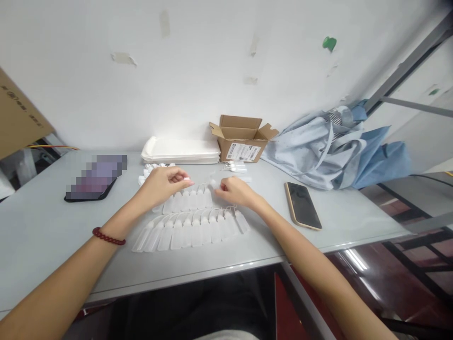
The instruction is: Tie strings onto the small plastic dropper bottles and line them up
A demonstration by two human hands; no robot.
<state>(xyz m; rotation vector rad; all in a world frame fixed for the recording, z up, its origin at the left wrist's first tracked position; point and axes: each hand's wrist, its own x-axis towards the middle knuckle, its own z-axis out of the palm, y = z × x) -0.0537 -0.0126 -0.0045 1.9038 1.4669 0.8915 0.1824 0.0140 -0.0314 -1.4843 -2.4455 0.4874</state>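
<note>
Translucent plastic squeeze bottles lie in two fanned rows mid-surface, caps tethered by thin strings. Left hand, at 11 o'clock of the near row, is curled nearly closed, pinching a small white cap between thumb and fingertips. Right hand, at 1 o'clock, is loosely curled over the far row's end, fingertips on a bottle; can't tell if it actually grips it. Grey surface also carries a phone at 3 o'clock, a cardboard box and white stack at 12.

Risks: cap is tiny, a loose pinch drops it among lookalikes. Wrists hang over the near row, so a sweep scatters it. Tethers can snag fingers.
</note>
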